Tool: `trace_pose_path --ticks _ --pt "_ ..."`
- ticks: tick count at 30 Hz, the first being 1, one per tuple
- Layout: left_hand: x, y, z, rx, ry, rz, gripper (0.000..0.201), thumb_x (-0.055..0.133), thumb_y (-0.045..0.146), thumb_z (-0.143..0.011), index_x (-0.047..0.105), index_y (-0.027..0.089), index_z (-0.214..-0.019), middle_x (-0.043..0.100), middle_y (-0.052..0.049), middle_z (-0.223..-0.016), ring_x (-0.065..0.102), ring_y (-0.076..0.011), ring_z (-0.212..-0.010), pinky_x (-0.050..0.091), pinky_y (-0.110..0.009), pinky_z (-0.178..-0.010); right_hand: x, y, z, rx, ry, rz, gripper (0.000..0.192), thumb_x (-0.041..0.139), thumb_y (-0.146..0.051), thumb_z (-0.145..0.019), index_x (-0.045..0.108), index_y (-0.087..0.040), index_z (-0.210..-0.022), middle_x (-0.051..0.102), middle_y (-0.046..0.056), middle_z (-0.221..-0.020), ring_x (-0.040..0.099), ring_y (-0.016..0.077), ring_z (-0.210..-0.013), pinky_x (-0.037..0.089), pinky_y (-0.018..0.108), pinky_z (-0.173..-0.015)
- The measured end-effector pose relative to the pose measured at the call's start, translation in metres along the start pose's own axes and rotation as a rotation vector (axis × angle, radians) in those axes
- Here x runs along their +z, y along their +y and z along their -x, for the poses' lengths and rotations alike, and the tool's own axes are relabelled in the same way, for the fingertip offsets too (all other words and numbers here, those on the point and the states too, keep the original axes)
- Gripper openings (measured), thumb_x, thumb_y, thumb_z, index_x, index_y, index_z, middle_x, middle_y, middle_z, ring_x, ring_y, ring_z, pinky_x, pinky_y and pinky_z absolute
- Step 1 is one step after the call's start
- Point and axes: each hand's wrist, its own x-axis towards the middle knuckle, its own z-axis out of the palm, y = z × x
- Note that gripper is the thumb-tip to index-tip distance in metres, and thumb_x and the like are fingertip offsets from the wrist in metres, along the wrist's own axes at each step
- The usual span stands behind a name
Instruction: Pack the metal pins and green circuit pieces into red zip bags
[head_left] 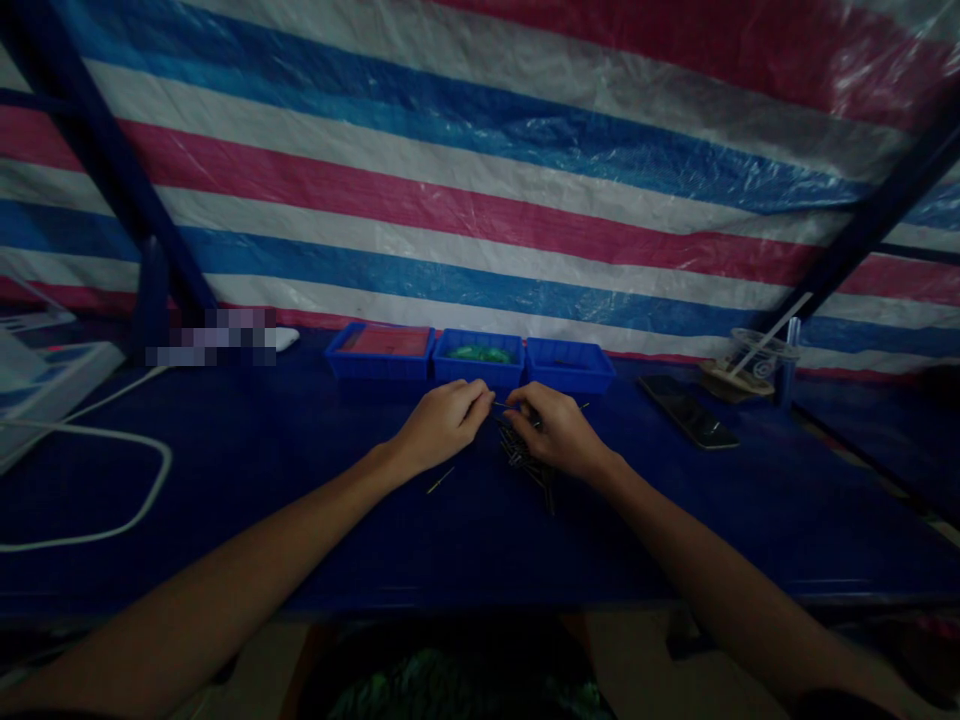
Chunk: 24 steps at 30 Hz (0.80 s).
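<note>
My left hand (452, 422) and my right hand (553, 428) face each other over the blue table, fingertips pinched. A thin dark metal pin (500, 403) spans the small gap between them, its ends hidden in the fingers. Under and beside my right hand lies a loose pile of thin metal pins (525, 460), partly covered by that hand. One single pin (440, 481), brassy at one end, rests apart, below my left hand. The exact kind of these small parts is too fine to make out.
Behind my hands stand three blue bins: one with a reddish flat item (385, 341), one with green pieces (480, 354), one with dark contents (566, 362). A phone (688, 411) and a plastic cup (754, 358) sit right. A white cable (161, 480) curves at left.
</note>
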Motion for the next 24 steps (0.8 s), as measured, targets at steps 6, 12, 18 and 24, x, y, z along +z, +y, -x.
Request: trace_pose_path --ticks 6,12,18,24 --pt "0.004 0.002 -0.001 -0.045 0.05 0.134 0.03 0.035 0.024 -0.084 0.04 0.018 -0.055 0.043 0.003 -0.047 0.04 -0.0098 -0.047 0.028 -0.024 -0.049 0.004 -0.001 0.001 -0.049 0.026 0.102 0.013 0.043 -0.022 -0.088 0.054 -0.015 -0.085 0.055 0.003 -0.072 0.05 0.0128 -0.065 0.038 0.026 -0.062" --pt "0.007 -0.002 -0.002 -0.109 0.009 0.307 0.035 0.032 0.028 -0.088 0.051 0.016 -0.061 0.052 0.002 -0.05 0.047 -0.0091 -0.048 0.033 -0.022 -0.051 -0.002 -0.005 -0.002 -0.088 0.087 0.266 0.02 0.039 -0.024 -0.089 0.055 -0.016 -0.081 0.057 0.005 -0.072 0.05 0.0145 -0.066 0.037 0.028 -0.063" --pt "0.022 -0.022 0.0 0.024 -0.091 -0.027 0.025 0.045 0.028 -0.088 0.056 0.022 -0.11 0.059 -0.005 -0.103 0.05 -0.021 -0.097 0.037 -0.033 -0.078 -0.03 0.05 -0.008 0.293 0.417 0.388 0.021 0.04 -0.031 -0.087 0.055 -0.016 -0.087 0.056 0.006 -0.073 0.051 0.0174 -0.067 0.038 0.03 -0.063" --pt "0.033 -0.023 0.002 0.041 -0.109 -0.217 0.012 0.047 0.018 -0.086 0.059 0.02 -0.084 0.058 -0.003 -0.093 0.046 -0.0226 -0.095 0.031 -0.035 -0.078 -0.025 0.079 0.001 0.367 0.342 0.38 0.008 0.047 -0.022 -0.078 0.053 -0.017 -0.079 0.056 0.007 -0.079 0.052 0.0188 -0.072 0.04 0.03 -0.065"
